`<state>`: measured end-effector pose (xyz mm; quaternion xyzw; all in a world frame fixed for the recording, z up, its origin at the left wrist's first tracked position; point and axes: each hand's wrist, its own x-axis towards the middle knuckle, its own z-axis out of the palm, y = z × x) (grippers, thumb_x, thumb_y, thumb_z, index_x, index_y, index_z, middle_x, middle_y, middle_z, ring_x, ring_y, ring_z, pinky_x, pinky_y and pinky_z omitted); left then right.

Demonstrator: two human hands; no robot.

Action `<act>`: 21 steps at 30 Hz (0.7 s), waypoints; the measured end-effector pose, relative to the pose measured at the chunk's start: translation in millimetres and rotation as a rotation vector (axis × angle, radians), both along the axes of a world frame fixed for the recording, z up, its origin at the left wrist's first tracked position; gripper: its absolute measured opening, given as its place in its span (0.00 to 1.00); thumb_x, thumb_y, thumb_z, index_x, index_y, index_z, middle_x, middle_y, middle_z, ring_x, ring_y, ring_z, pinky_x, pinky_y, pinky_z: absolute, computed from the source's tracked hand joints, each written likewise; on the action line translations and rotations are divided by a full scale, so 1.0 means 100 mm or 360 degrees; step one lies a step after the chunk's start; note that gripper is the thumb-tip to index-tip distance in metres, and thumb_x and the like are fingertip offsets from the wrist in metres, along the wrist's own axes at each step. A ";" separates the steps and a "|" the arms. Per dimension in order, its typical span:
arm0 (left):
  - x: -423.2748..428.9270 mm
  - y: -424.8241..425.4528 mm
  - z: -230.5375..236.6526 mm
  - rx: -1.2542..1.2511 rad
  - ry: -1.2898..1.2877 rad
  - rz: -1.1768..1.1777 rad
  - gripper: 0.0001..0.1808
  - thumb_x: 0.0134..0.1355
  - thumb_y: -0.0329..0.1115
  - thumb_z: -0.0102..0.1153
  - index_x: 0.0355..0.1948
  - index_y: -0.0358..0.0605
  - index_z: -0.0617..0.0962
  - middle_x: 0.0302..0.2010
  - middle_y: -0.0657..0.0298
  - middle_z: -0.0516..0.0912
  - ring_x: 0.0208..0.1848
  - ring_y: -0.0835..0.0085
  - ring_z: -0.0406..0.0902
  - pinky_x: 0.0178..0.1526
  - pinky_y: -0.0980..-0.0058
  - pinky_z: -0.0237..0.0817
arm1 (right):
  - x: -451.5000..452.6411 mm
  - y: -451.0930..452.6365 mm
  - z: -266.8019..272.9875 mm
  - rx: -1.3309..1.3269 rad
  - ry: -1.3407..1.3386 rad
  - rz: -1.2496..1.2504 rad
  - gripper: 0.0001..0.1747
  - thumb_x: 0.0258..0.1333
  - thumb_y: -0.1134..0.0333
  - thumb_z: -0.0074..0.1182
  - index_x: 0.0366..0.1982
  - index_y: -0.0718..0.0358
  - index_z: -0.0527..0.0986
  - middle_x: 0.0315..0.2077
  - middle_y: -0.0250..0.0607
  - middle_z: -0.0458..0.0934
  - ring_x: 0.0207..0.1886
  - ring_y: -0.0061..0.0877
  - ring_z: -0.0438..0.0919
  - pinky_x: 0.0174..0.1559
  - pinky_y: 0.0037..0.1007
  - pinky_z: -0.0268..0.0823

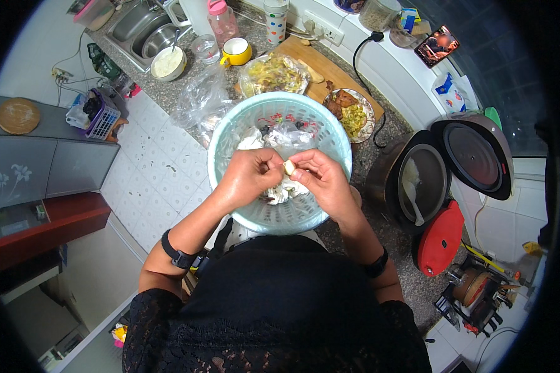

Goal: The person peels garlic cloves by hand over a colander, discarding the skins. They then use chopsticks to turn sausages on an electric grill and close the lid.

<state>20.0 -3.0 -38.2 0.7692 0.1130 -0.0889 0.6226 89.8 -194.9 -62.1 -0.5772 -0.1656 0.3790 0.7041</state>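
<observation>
A pale garlic clove (290, 167) is between the fingertips of both hands. My right hand (324, 179) grips it between thumb and fingers. At its left side, my left hand (254, 175) pinches the clove's edge; whether it holds flesh or skin is too small to tell. Below both hands stands a light blue perforated plastic basket (221, 122), lined with a clear plastic bag. Inside the basket lie crumpled white scraps (284, 192) and a bunched clear plastic bag (290, 137). My hands partly hide these contents.
Beyond the basket, the granite counter holds a plastic-covered dish of food (273, 74), a plate of food (352, 114), a wooden cutting board (340, 70) and a yellow mug (237, 51). An open rice cooker (424, 186) and a red lid (442, 240) are at right.
</observation>
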 end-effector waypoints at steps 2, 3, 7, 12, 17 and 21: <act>0.00 0.01 -0.01 -0.0015 0.0032 0.0010 0.06 0.61 0.29 0.60 0.31 0.34 0.80 0.26 0.71 0.79 0.30 0.88 0.72 0.32 0.83 0.65 | 0.00 0.00 0.00 0.0031 0.0033 -0.0008 0.12 0.66 0.76 0.53 0.50 0.68 0.72 0.44 0.40 0.80 0.48 0.21 0.78 0.54 0.27 0.72; 0.00 0.01 -0.01 -0.0022 0.0046 0.0015 0.07 0.62 0.29 0.60 0.31 0.34 0.80 0.26 0.71 0.79 0.30 0.88 0.71 0.32 0.83 0.65 | 0.00 0.00 0.00 0.0045 0.0052 -0.0011 0.12 0.68 0.76 0.51 0.51 0.68 0.72 0.45 0.41 0.80 0.48 0.22 0.78 0.54 0.29 0.72; 0.02 0.02 -0.03 0.0022 0.0046 0.0064 0.06 0.61 0.28 0.60 0.31 0.34 0.80 0.26 0.71 0.79 0.29 0.88 0.71 0.31 0.83 0.64 | 0.03 -0.02 0.05 0.0098 0.0192 -0.0062 0.15 0.72 0.71 0.44 0.56 0.68 0.70 0.47 0.45 0.79 0.48 0.27 0.79 0.54 0.32 0.73; 0.02 0.05 -0.04 0.0173 0.0047 0.0085 0.05 0.60 0.26 0.60 0.32 0.34 0.80 0.25 0.71 0.78 0.29 0.88 0.71 0.31 0.83 0.65 | 0.16 -0.09 0.12 0.0381 0.0617 -0.0073 0.19 0.74 0.67 0.39 0.60 0.66 0.67 0.51 0.50 0.77 0.49 0.30 0.79 0.55 0.35 0.71; 0.00 0.02 -0.10 0.0287 -0.0048 0.0135 0.05 0.55 0.25 0.61 0.33 0.36 0.81 0.24 0.63 0.80 0.26 0.82 0.75 0.31 0.78 0.68 | 0.17 -0.11 0.18 0.0227 0.0578 -0.0195 0.20 0.73 0.66 0.42 0.60 0.66 0.69 0.46 0.40 0.77 0.40 0.22 0.73 0.44 0.27 0.67; 0.00 0.02 -0.14 0.0405 -0.0445 0.0071 0.05 0.54 0.19 0.56 0.32 0.36 0.80 0.30 0.60 0.78 0.27 0.75 0.74 0.32 0.77 0.66 | 0.27 -0.50 0.31 0.0140 0.0296 -0.0400 0.19 0.74 0.64 0.39 0.55 0.68 0.71 0.29 0.30 0.70 0.28 0.16 0.63 0.33 0.20 0.58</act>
